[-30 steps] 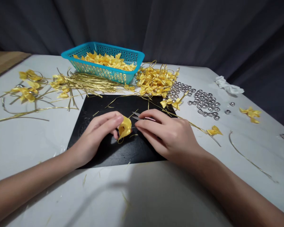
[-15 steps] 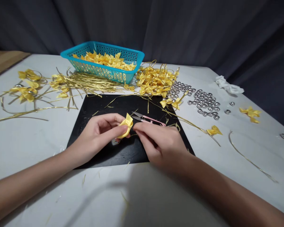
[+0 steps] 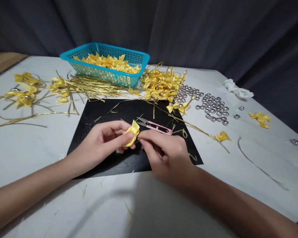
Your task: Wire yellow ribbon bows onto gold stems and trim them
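Observation:
A yellow satin ribbon bow (image 3: 132, 133) is pinched between the thumb and fingers of my left hand (image 3: 106, 137), above the black mat (image 3: 89, 114). My right hand (image 3: 166, 145) is closed right beside it, its thumb and forefinger pressed together on a thin gold cord at the bow's right edge. Most of that cord is hidden by the fingers. Just beyond my right hand lie pink-handled thread snips (image 3: 155, 126), blades pointing left. Cord scraps (image 3: 181, 131) lie on the mat near them.
A teal basket (image 3: 104, 70) of yellow ribbon pieces stands at the back. Before it lie gold cords (image 3: 94, 86); to its right, a heap of yellow bows (image 3: 162, 82) and silver beads (image 3: 215, 107). More bows (image 3: 22, 96) lie left. A crumpled white piece (image 3: 238, 89) sits far right.
My right hand has moved slightly left, closer against the bow. My left hand keeps its hold. The whole view has shifted a little.

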Available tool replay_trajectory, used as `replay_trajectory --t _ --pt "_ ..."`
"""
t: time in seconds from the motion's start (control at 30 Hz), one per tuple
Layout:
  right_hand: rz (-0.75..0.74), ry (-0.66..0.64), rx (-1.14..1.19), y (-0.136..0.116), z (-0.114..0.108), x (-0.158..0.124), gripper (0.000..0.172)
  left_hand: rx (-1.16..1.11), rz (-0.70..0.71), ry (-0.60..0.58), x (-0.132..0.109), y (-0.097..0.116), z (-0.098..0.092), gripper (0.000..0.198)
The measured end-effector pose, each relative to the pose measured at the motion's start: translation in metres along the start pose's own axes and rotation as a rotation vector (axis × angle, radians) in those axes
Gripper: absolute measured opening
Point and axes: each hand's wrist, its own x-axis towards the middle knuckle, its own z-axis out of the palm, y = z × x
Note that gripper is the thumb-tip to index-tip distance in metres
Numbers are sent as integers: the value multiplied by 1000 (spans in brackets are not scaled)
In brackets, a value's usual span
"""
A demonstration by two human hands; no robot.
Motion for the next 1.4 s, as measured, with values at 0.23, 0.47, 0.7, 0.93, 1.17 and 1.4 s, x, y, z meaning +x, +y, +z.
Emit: replay_trajectory --t 0.23,0.47,0.7,0.93,1.17,1.4 --pt "26 6 63 -2 2 0 12 -45 -29 30 2 -4 0 10" --pt "56 -5 29 -1 1 1 12 -71 -36 73 2 -9 -3 13" --pt "49 -10 42 -3 1 0 14 -35 -55 -32 3 -8 -4 15" --pt "60 -14 -10 -2 -1 1 13 -57 -58 11 5 -8 -4 16" --pt "43 -13 -49 0 -2 3 13 -27 -65 -16 4 -7 -4 16" --pt "80 -19 -6 -3 -3 2 12 -25 -58 25 3 -5 -2 15"
